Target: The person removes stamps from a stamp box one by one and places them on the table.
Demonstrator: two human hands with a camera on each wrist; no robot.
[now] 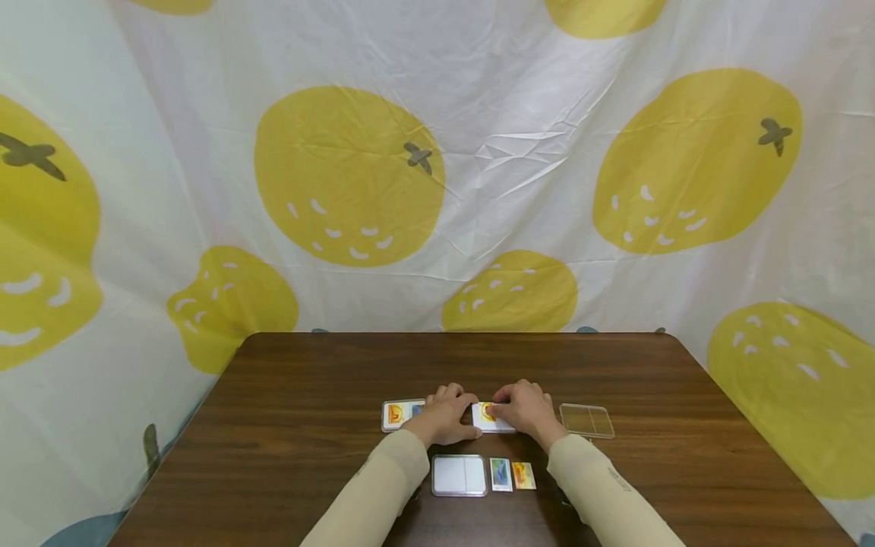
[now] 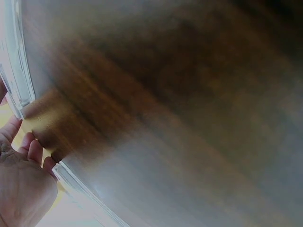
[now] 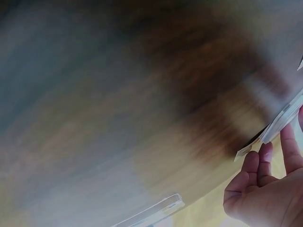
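Note:
In the head view, a white-lined display case (image 1: 502, 428) lies between both hands with an orange-and-yellow stamp (image 1: 487, 412) on it. My left hand (image 1: 446, 419) holds the left side of this case, thumb at the near corner, index finger toward the far one. In the left wrist view its fingertips meet a clear plastic edge (image 2: 26, 80). Above the case, my right hand (image 1: 528, 410) pinches the orange-and-yellow stamp between thumb and index finger, partly covering it. The right wrist view shows its fingers (image 3: 265, 158) against the case's edge.
Left of my left hand lies a clear case with stamps (image 1: 394, 415). A clear lid (image 1: 588, 421) lies to the right. Nearer me are a white-lined case (image 1: 458, 475), a blue-green stamp (image 1: 501, 475) and a yellow-orange stamp (image 1: 524, 475) on the brown table (image 1: 307, 425).

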